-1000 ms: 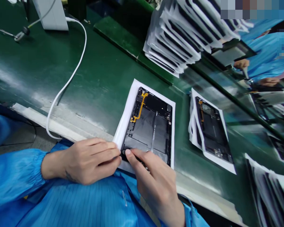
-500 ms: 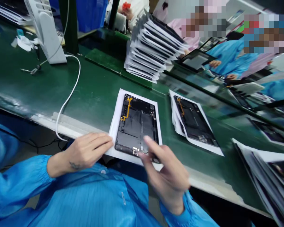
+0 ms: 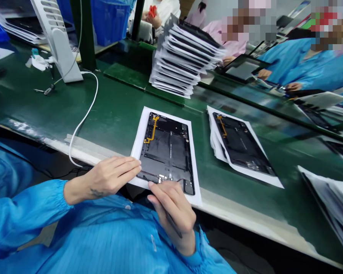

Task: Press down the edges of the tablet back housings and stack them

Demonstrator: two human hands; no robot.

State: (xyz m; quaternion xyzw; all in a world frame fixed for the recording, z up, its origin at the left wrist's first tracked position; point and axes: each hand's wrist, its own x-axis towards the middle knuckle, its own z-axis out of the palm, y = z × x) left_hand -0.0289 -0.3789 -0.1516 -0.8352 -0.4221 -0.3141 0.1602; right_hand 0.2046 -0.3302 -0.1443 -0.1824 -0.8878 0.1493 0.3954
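An opened tablet (image 3: 162, 152) lies on white sheets at the bench edge, its dark inside facing up. An orange flex cable (image 3: 152, 131) runs along its upper left side. My left hand (image 3: 111, 176) lies with fingers stretched out, the tips at the tablet's lower left edge. Over the tablet's bottom edge, near the small metal connectors (image 3: 163, 178), is my right hand (image 3: 175, 209). Its index finger reaches to that edge, with the thumb below it. A thin dark tool (image 3: 173, 225) shows partly inside the right hand; most of it is hidden.
A second opened tablet (image 3: 242, 142) lies on paper to the right, with a paper stack (image 3: 326, 205) beyond. A tall pile (image 3: 185, 61) stands behind. At left are a white stand (image 3: 57, 45) and cable (image 3: 88, 110). Co-workers sit across the bench.
My right hand has moved left and down, from over the tablet's lower right to its bottom edge. The left hand stays at the tablet's left edge. The view has shifted slightly.
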